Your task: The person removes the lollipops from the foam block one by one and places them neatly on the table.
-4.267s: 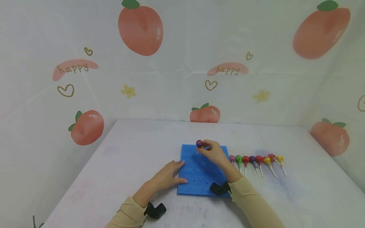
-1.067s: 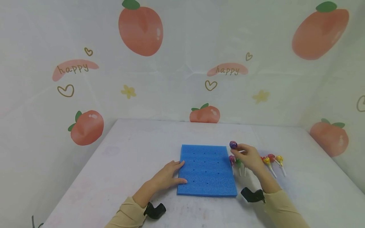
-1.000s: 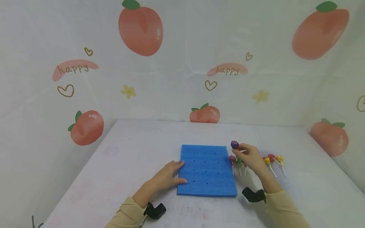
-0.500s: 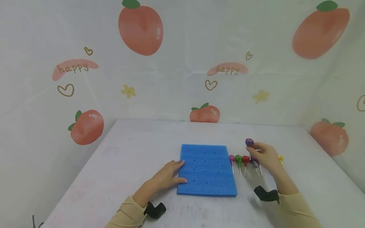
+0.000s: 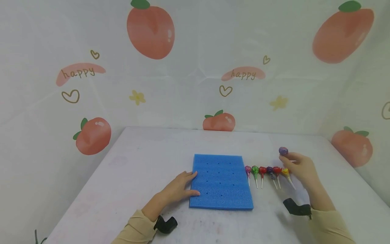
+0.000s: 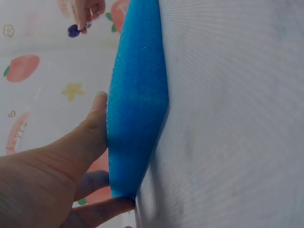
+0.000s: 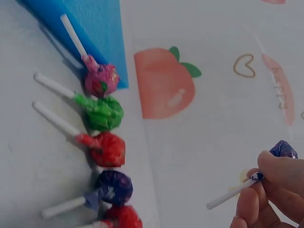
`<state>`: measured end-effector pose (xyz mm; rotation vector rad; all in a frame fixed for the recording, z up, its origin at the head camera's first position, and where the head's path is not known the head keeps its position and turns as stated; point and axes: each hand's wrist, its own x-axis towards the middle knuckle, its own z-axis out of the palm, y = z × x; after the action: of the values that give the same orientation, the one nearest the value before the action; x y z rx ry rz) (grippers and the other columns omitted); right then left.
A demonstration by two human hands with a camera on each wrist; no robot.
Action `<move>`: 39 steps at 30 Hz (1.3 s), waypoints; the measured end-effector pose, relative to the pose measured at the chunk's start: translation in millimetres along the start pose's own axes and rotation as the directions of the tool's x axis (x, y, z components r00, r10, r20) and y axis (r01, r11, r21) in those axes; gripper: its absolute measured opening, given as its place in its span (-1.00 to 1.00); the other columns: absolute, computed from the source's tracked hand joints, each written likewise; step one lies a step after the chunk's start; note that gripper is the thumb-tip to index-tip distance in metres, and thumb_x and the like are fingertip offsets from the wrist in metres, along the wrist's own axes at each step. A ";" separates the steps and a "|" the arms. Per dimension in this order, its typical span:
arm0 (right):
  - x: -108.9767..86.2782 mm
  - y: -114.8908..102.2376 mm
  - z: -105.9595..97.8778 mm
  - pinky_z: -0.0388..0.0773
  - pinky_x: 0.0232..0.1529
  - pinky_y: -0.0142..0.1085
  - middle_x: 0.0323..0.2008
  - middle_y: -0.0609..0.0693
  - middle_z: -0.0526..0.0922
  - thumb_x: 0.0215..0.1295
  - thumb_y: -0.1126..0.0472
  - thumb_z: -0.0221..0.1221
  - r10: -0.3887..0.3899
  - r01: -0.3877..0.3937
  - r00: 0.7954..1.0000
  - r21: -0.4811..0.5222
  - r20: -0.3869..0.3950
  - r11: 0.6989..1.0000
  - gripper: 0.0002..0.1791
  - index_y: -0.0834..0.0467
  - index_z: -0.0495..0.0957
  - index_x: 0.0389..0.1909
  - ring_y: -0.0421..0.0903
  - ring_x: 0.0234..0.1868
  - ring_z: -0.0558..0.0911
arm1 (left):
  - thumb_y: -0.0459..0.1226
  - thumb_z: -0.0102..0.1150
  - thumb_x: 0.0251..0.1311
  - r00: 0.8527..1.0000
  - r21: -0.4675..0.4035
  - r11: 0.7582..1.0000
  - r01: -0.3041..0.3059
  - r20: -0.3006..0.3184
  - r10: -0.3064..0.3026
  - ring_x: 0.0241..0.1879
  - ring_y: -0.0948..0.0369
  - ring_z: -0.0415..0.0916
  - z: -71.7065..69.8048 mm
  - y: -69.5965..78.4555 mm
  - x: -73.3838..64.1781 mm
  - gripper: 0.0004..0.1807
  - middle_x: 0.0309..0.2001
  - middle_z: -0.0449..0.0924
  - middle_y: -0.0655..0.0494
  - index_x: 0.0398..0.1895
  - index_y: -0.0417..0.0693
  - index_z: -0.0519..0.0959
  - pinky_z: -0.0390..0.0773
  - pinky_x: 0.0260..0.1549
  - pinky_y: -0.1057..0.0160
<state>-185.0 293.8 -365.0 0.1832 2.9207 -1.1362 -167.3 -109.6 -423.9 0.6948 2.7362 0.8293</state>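
My left hand [image 5: 179, 188] rests with spread, fairly straight fingers on the left edge of a blue foam board [image 5: 220, 200]. In the left wrist view its thumb [image 6: 92, 128] lies against the board's face and other fingers touch its edge. My right hand [image 5: 301, 167] pinches a purple-wrapped lollipop [image 5: 283, 151] between thumb and fingers, raised above the table at the right. Its white stick [image 7: 230, 197] shows in the right wrist view. Below and left of this hand lies a row of lollipops: pink [image 5: 248, 169], green [image 5: 255, 169], red [image 5: 262, 170], dark purple [image 5: 270, 170] and more.
The foam board has rows of small holes and lies flat on a white table [image 5: 146, 149]. The pink lollipop lies against the board's right edge. A yellow lollipop [image 5: 285, 171] lies beside my right hand, which hides the row's right end. A printed cloth [image 5: 182, 84] hangs behind.
My right hand has moved from above the foam board rightward along the row of lollipops, still pinching the purple-wrapped lollipop. My left hand has stayed on the board's left edge.
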 end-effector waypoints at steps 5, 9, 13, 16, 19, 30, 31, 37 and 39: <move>-0.5 10.5 -6.7 0.51 -0.01 0.16 0.24 0.46 0.25 0.33 -0.27 -0.12 0.049 -0.049 0.999 0.011 -0.009 0.999 -0.18 0.39 0.24 0.26 0.38 0.14 0.35 | 0.04 0.21 0.11 1.000 0.004 1.000 0.003 0.002 -0.003 0.39 -0.22 0.04 -0.6 0.8 -0.3 -0.15 0.37 0.19 -0.22 0.37 -0.20 0.19 0.17 0.29 -0.20; -1.5 18.4 -11.3 0.44 0.03 0.23 0.25 0.47 0.21 0.35 -0.24 -0.13 0.083 -0.082 0.996 0.026 -0.032 0.996 -0.20 0.41 0.23 0.25 0.40 0.16 0.30 | 0.05 0.20 0.12 1.000 0.002 1.000 0.011 0.004 -0.011 0.39 -0.22 0.04 0.1 0.2 0.4 -0.16 0.37 0.19 -0.21 0.38 -0.20 0.18 0.17 0.30 -0.20; -1.8 26.4 -15.1 0.37 0.06 0.29 0.25 0.48 0.21 0.36 -0.23 -0.13 0.121 -0.119 0.990 0.029 -0.072 0.992 -0.21 0.42 0.25 0.23 0.41 0.18 0.29 | 0.04 0.21 0.11 1.000 0.001 1.000 0.010 0.002 -0.010 0.39 -0.21 0.04 0.3 0.2 0.5 -0.16 0.37 0.20 -0.21 0.37 -0.20 0.19 0.17 0.30 -0.20; -2.5 31.8 -18.2 0.41 0.03 0.26 0.23 0.49 0.25 0.36 -0.21 -0.13 0.136 -0.134 0.985 0.030 -0.103 0.991 -0.22 0.43 0.26 0.22 0.41 0.16 0.32 | 0.04 0.20 0.12 1.000 -0.002 1.000 0.010 0.002 -0.010 0.40 -0.21 0.04 0.0 0.3 0.2 -0.16 0.37 0.20 -0.21 0.37 -0.20 0.19 0.17 0.30 -0.20; -3.4 37.6 -20.9 0.45 0.00 0.22 0.21 0.49 0.26 0.36 -0.20 -0.12 0.148 -0.144 0.981 0.037 -0.125 0.989 -0.23 0.44 0.27 0.21 0.40 0.12 0.35 | 0.05 0.20 0.12 1.000 -0.001 1.000 0.012 0.003 -0.012 0.40 -0.21 0.03 -0.1 0.5 0.1 -0.16 0.37 0.20 -0.20 0.37 -0.20 0.19 0.17 0.30 -0.19; 32.9 113.1 -17.9 0.41 -0.02 0.18 0.19 0.40 0.35 0.25 -0.37 -0.12 0.240 -0.237 0.957 0.042 -0.165 0.971 -0.12 0.33 0.31 0.23 0.31 0.14 0.33 | 0.02 0.22 0.11 1.000 -0.016 1.000 0.013 0.006 -0.013 0.40 -0.22 0.03 -0.7 1.6 0.3 -0.16 0.37 0.21 -0.21 0.37 -0.22 0.20 0.16 0.30 -0.21; 38.2 124.1 -16.0 0.40 -0.02 0.18 0.19 0.39 0.36 0.22 -0.40 -0.12 0.245 -0.242 0.955 0.039 -0.168 0.969 -0.09 0.32 0.31 0.24 0.30 0.14 0.33 | 0.03 0.22 0.11 1.000 -0.015 1.000 0.013 0.007 -0.013 0.40 -0.21 0.03 -0.8 1.5 0.2 -0.16 0.37 0.20 -0.21 0.37 -0.21 0.20 0.16 0.30 -0.20; 48.2 152.1 -12.2 0.39 -0.07 0.19 0.12 0.39 0.43 0.16 -0.45 -0.09 0.284 -0.281 0.948 0.037 -0.146 0.959 -0.04 0.30 0.29 0.26 0.30 0.08 0.36 | 0.03 0.21 0.12 1.000 -0.012 1.000 0.011 0.006 -0.011 0.40 -0.21 0.02 -0.3 0.6 0.1 -0.17 0.37 0.20 -0.20 0.37 -0.20 0.19 0.16 0.30 -0.20; 45.0 147.8 -12.7 0.41 -0.08 0.18 0.13 0.39 0.42 0.18 -0.42 -0.07 0.308 -0.305 0.942 0.038 -0.132 0.952 -0.06 0.30 0.28 0.27 0.28 0.07 0.38 | 0.03 0.21 0.12 1.000 -0.011 1.000 0.010 0.006 -0.010 0.40 -0.22 0.02 -0.3 0.6 -0.1 -0.16 0.37 0.20 -0.20 0.37 -0.20 0.19 0.16 0.30 -0.20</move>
<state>-213.0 415.4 -457.2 0.7154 2.8541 -1.1369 -167.0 -109.3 -423.3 0.6799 2.7256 0.8387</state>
